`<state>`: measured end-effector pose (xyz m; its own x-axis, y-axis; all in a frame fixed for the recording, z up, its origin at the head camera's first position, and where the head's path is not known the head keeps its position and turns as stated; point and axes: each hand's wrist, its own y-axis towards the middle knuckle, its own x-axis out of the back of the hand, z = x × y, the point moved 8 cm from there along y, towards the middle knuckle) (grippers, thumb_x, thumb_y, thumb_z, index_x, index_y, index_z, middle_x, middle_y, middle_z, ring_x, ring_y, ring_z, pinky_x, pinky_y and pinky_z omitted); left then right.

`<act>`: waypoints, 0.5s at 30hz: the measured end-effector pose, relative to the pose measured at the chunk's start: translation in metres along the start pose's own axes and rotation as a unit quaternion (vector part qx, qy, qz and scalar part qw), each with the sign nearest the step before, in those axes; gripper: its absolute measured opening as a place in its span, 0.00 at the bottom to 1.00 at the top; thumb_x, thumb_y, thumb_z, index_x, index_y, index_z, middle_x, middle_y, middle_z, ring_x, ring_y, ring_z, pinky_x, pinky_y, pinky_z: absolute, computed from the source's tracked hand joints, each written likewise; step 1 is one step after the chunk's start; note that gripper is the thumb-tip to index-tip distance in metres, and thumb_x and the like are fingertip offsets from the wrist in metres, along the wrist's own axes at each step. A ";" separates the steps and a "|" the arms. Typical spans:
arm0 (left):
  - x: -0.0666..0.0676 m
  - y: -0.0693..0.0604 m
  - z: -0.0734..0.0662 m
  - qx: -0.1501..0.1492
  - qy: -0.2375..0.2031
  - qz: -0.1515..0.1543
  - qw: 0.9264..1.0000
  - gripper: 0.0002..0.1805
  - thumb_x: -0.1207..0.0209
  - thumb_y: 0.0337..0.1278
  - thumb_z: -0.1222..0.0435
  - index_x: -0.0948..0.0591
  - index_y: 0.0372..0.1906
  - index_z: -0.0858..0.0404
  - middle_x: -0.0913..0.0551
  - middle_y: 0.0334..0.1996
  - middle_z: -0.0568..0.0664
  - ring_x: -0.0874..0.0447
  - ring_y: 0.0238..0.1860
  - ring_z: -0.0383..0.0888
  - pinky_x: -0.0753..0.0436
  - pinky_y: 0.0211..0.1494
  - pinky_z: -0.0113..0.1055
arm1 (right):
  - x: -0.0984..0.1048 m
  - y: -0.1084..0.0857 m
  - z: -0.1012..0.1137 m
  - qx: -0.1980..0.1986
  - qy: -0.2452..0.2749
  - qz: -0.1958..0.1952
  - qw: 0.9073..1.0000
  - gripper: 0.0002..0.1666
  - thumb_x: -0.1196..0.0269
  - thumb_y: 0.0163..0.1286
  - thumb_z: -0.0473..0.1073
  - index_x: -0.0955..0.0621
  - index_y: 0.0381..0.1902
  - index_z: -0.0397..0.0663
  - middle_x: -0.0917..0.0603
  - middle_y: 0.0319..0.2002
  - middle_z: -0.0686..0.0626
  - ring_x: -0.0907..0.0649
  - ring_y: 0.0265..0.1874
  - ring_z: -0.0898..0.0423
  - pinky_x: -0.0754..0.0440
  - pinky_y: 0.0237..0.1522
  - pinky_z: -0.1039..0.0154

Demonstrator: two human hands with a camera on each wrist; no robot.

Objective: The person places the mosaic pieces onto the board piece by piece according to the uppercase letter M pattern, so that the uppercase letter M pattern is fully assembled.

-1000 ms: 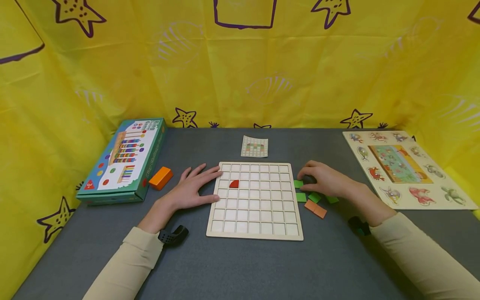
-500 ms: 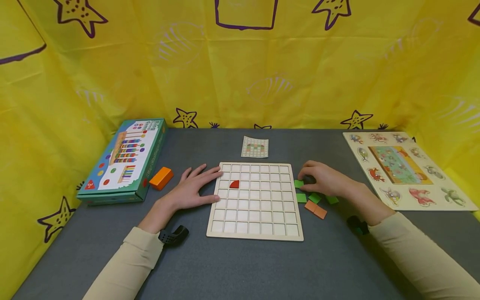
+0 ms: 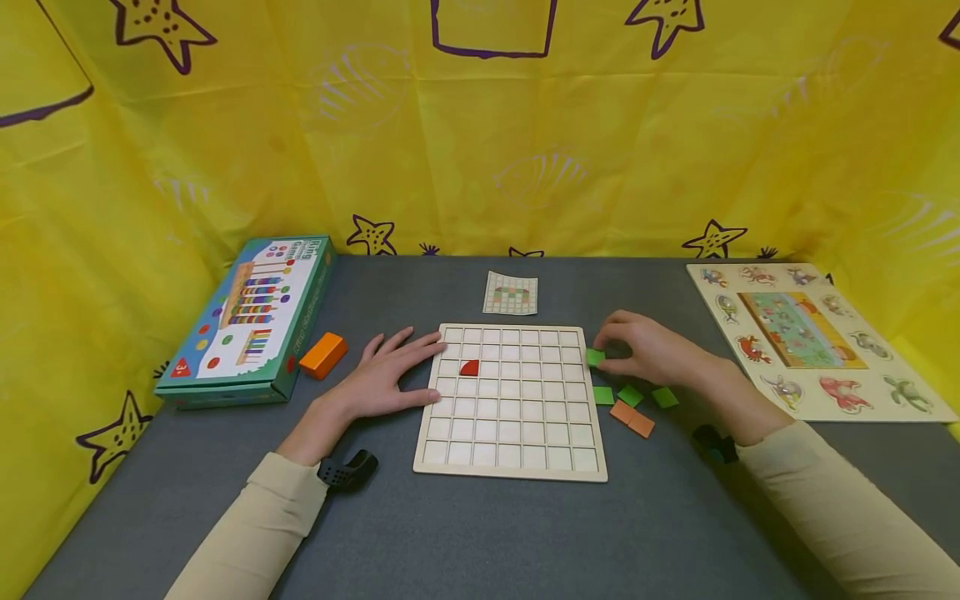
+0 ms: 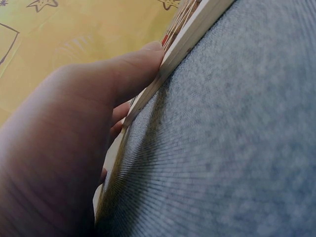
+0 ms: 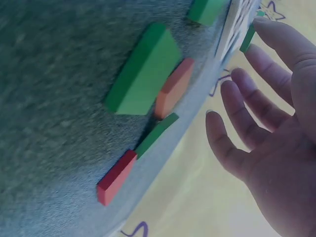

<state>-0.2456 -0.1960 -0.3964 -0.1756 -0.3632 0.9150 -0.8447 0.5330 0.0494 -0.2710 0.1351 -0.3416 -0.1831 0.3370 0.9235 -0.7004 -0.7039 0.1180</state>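
Note:
My right hand (image 3: 647, 354) pinches a green square tile (image 3: 595, 357) between thumb and forefinger, just off the right edge of the wooden grid board (image 3: 510, 477). In the right wrist view, that held green tile (image 5: 250, 35) is seen edge-on at the fingertips, the other fingers loosely spread. Flat against the board's left edge lies my left hand (image 3: 386, 379), fingers straight and spread, its thumb touching the rim. A red quarter-circle piece (image 3: 469, 367) sits in a cell at the board's upper left. Green tiles (image 3: 629, 395) and orange tiles (image 3: 632, 418) lie below my right hand.
Behind the board is a small pattern card (image 3: 511, 293). A ring game box (image 3: 243, 317) and an orange block (image 3: 323, 356) stand at the left. The animal puzzle board (image 3: 817, 342) lies at the right. A yellow cloth (image 3: 480, 125) hangs around the grey table.
My right hand has lifted slightly, bringing the pinched green tile up and toward the board's right edge. The left hand and board have stayed put.

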 end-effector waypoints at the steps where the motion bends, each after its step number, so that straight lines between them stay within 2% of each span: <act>1: 0.000 0.000 0.000 0.000 0.000 0.000 1.000 0.44 0.41 0.62 0.38 0.37 0.79 0.49 0.43 0.79 0.44 0.57 0.79 0.59 0.65 0.71 0.67 | 0.000 0.001 0.001 0.000 0.001 0.000 1.000 0.08 0.28 0.65 0.39 0.14 0.42 0.45 0.20 0.44 0.47 0.19 0.43 0.47 0.20 0.46 0.50; 8: 0.000 0.000 0.000 0.002 0.003 0.001 1.000 0.44 0.40 0.62 0.37 0.37 0.79 0.49 0.43 0.79 0.44 0.57 0.79 0.58 0.65 0.71 0.67 | -0.001 0.009 0.009 0.008 0.011 -0.007 1.000 0.10 0.27 0.64 0.38 0.14 0.42 0.44 0.21 0.45 0.47 0.19 0.44 0.49 0.19 0.47 0.50; 15: 0.000 0.001 0.001 -0.002 0.002 -0.002 1.000 0.44 0.40 0.62 0.37 0.37 0.79 0.49 0.43 0.79 0.45 0.56 0.79 0.58 0.65 0.71 0.67 | -0.008 0.020 0.019 0.011 0.023 0.000 1.000 0.10 0.28 0.65 0.39 0.14 0.44 0.44 0.21 0.48 0.45 0.20 0.46 0.45 0.20 0.47 0.50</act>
<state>-0.2464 -0.1961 -0.3971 -0.1706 -0.3612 0.9168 -0.8430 0.5352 0.0540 -0.2705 0.1070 -0.3398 -0.2161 0.3649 0.9056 -0.6851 -0.7175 0.1255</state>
